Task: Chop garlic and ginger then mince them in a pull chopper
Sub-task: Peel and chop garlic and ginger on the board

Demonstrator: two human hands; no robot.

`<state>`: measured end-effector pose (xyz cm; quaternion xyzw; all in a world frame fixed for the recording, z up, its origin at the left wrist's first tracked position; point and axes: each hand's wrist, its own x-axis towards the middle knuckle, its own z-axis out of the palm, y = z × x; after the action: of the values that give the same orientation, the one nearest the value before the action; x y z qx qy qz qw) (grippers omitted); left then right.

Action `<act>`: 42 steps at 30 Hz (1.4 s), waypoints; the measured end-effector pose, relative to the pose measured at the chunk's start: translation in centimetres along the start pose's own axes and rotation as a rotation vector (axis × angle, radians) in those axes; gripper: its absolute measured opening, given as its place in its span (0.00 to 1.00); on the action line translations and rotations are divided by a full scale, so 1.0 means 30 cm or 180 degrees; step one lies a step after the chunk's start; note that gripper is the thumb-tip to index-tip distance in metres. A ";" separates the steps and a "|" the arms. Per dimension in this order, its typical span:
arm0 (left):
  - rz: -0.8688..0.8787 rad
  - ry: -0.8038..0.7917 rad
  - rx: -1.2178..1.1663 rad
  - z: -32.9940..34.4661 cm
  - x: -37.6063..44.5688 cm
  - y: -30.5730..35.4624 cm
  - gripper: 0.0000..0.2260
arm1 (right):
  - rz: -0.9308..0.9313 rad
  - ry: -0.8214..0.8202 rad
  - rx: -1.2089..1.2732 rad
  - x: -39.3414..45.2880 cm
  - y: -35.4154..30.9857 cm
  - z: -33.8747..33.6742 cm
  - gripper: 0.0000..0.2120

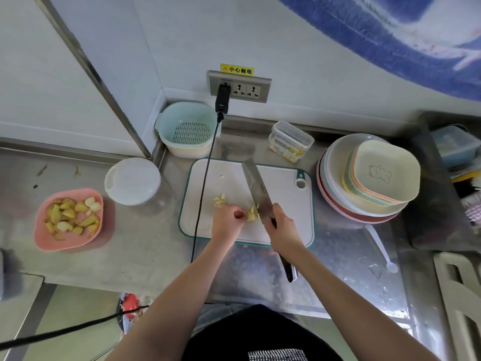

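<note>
Even, soft, bright illumination; shadows faint. Wet steel counter (346, 259) shows specular glare at right. Wide-angle distortion bends wall and counter lines toward the edges. Overall focus slightly soft; upper-right blue fabric (416, 43) blurred.

Stacked plates (364, 207) right of board; teal colander (187, 128) near wall socket (239, 87); white spoon (380, 246) on counter.

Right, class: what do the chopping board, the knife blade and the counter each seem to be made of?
Chopping board: probably matte white plastic, with a green rim. Knife blade: likely steel, grey with a dull sheen. Counter: seemingly stainless steel, brushed and reflective.
</note>
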<state>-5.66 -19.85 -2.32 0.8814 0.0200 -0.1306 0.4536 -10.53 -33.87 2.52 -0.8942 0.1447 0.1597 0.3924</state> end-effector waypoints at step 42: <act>-0.0011 0.0400 -0.0075 -0.097 -0.077 -0.060 0.06 | -0.0112 -0.0064 -0.0318 0.020 0.082 0.016 0.09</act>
<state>-7.54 -16.27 -1.56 0.8824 0.0514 -0.0755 0.4616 -11.01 -35.20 0.35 -0.9134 0.1169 0.1688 0.3514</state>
